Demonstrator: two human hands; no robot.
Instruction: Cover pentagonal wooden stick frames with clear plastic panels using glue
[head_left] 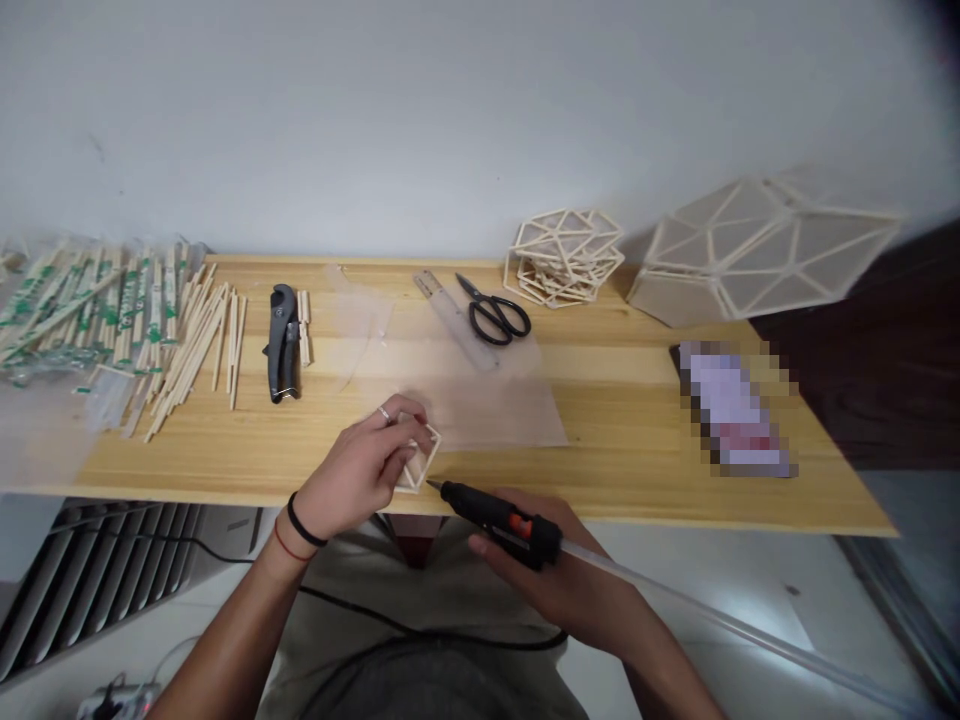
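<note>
With its fingers curled over it, my left hand (pixel 375 455) holds a small wooden stick frame (pixel 426 462) against the table near its front edge; part of the frame is hidden under the fingers. My right hand (pixel 555 570) is wrapped round a black glue gun (pixel 495 520). Its nozzle points left and sits just beside the frame's lower right corner; whether they touch I cannot tell. A long translucent glue stick (pixel 675 595) sticks out from the back of the gun toward the lower right.
Translucent sheet (pixel 517 410), ruler (pixel 457 325) and black scissors (pixel 495 312) lie behind my hands. Leftward are a pipe cutter (pixel 283 345), loose chopsticks (pixel 199 350) and wrapped chopsticks (pixel 112 300). Stick frameworks (pixel 566 255) and a larger paneled structure (pixel 765 250) stand at the back; a phone (pixel 731 410) lies right.
</note>
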